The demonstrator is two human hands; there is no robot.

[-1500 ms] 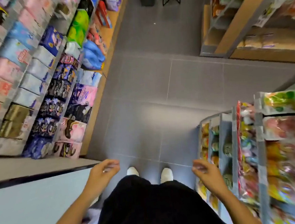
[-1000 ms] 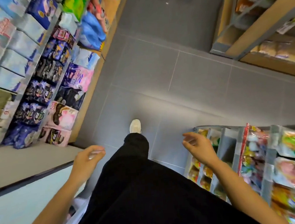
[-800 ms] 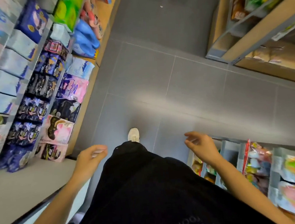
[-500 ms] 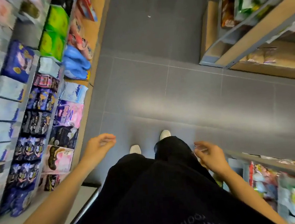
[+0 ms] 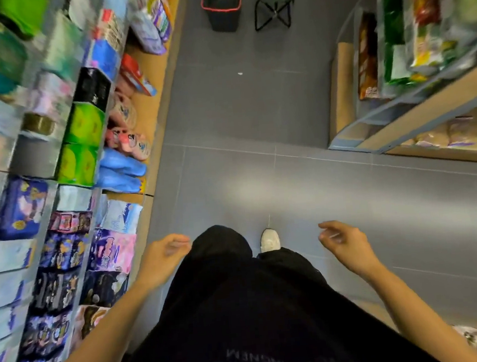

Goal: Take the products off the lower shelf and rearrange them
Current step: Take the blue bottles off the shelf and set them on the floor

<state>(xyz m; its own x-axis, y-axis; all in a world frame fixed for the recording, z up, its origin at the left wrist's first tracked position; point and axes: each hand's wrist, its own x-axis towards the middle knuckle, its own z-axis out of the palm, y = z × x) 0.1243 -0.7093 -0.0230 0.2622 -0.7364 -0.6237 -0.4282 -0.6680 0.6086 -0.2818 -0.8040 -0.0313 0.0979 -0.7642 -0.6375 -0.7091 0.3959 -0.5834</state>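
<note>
While left hand (image 5: 163,255) and right hand (image 5: 345,244) hang empty, loosely curled, products (image 5: 111,250) sit leftward.

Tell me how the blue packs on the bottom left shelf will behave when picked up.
The blue packs look puffy and rounded, so probably soft and light for their size. Their smooth wrap may be slippery. They lie pressed together, so pulling one could drag its neighbour.

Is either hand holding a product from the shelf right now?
No, the left hand and right hand both hang empty, loosely curled, above the grey floor.
</note>
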